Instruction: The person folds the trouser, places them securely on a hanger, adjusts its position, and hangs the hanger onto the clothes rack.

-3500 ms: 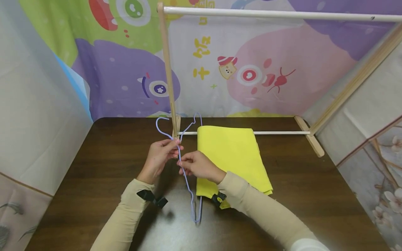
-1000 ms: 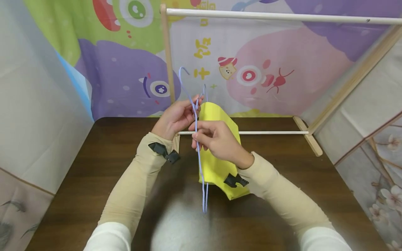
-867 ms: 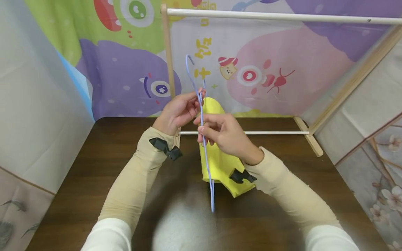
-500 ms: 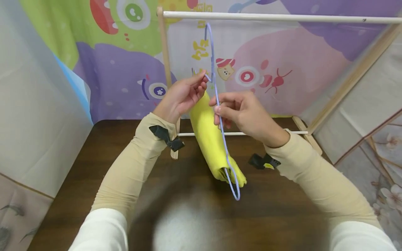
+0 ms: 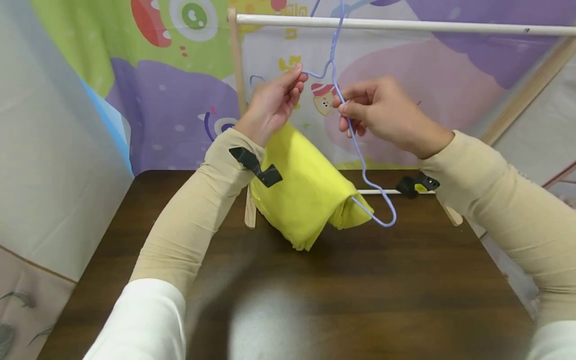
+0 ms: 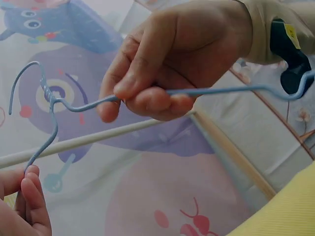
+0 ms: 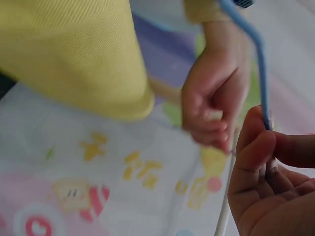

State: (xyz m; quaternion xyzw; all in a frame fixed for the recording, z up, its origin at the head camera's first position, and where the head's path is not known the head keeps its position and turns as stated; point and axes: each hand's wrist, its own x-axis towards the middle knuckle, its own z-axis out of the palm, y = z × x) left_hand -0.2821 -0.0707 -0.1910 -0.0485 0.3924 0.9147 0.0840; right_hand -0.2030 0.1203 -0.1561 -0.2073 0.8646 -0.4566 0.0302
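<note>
A pale purple-blue wire clothes hanger [image 5: 363,167] is held up by both hands, overlapping the rack's top rail in the head view. My left hand [image 5: 281,97] pinches one shoulder near the neck. On the other shoulder, my right hand [image 5: 382,112] pinches the wire between thumb and fingers. A folded yellow cloth [image 5: 306,185] drapes over the hanger's lower bar, one looped end of the hanger sticking out beyond it. The left wrist view shows the twisted neck and hook [image 6: 47,88]. In the right wrist view the cloth [image 7: 74,54] hangs beside the left hand [image 7: 216,93].
A wooden rack stands at the back, with a white top rail [image 5: 427,26], a left post [image 5: 237,65] and a white lower rod [image 5: 387,192]. Below is a dark brown table [image 5: 382,295]. A cartoon-printed curtain [image 5: 180,105] hangs behind.
Both hands have raised the hanger and cloth from the table to the top rail. It has turned, the right end swinging outward; the cloth now hangs down. Both grips stay on the wire.
</note>
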